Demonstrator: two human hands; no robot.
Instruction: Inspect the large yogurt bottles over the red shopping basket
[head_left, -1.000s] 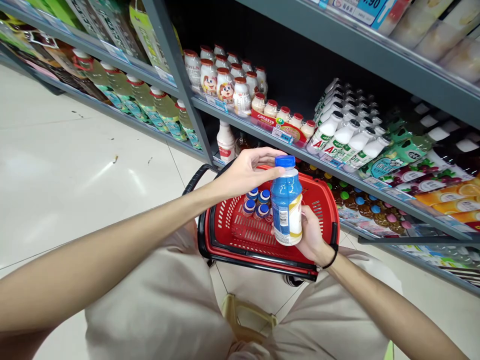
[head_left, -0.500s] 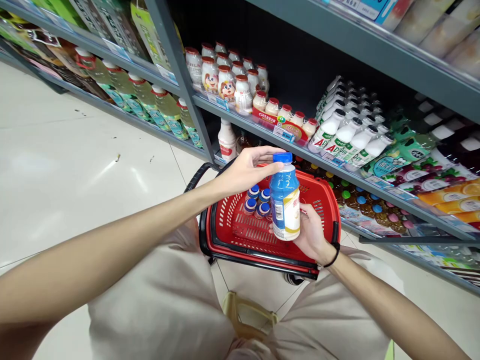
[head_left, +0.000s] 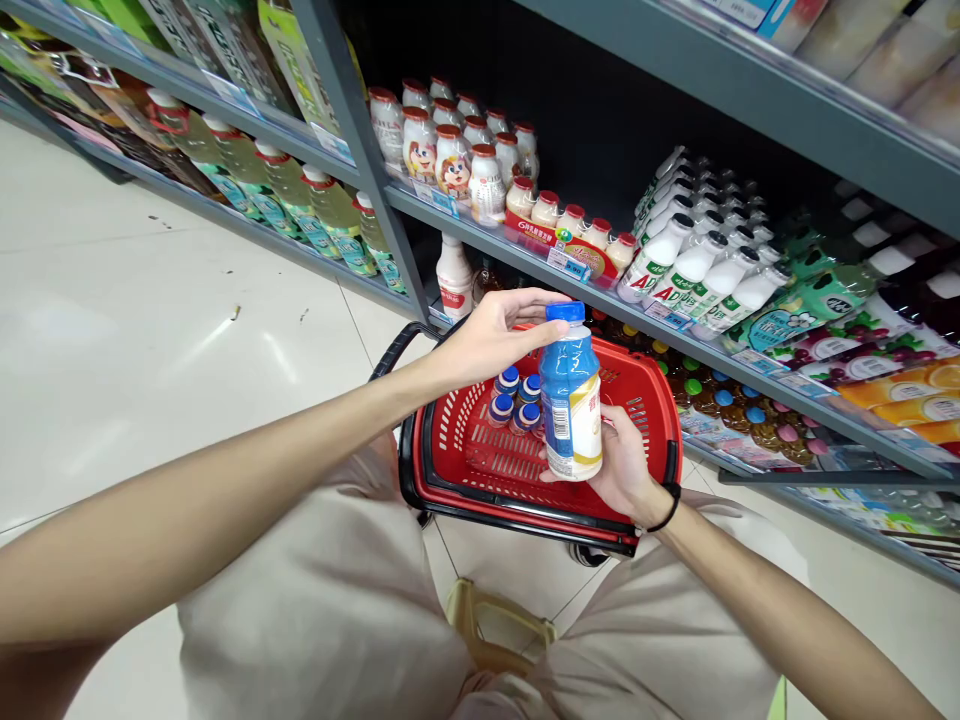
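A blue and white drink bottle [head_left: 571, 410] with a blue cap stands nearly upright between my hands, above the red shopping basket [head_left: 495, 465]. My left hand [head_left: 501, 335] grips its cap from the side, thumb in front and fingers behind. Lower down, my right hand [head_left: 622, 465] is wrapped round the bottle's base from the right; some of its fingers are hidden behind the bottle. Inside the basket, to the left of the held bottle, several small blue-capped bottles [head_left: 514, 400] are grouped together.
Beyond the basket, a grey shelf [head_left: 480, 235] holds white red-capped bottles [head_left: 454, 160], black-capped white bottles [head_left: 667, 255] and juice packs. More large bottles [head_left: 330, 215] line the lower shelf at left. A yellowish stool [head_left: 495, 625] is below, between the knees.
Almost nothing differs. The bottle stays between both hands, with only a very slight shift of its lower part to the right.
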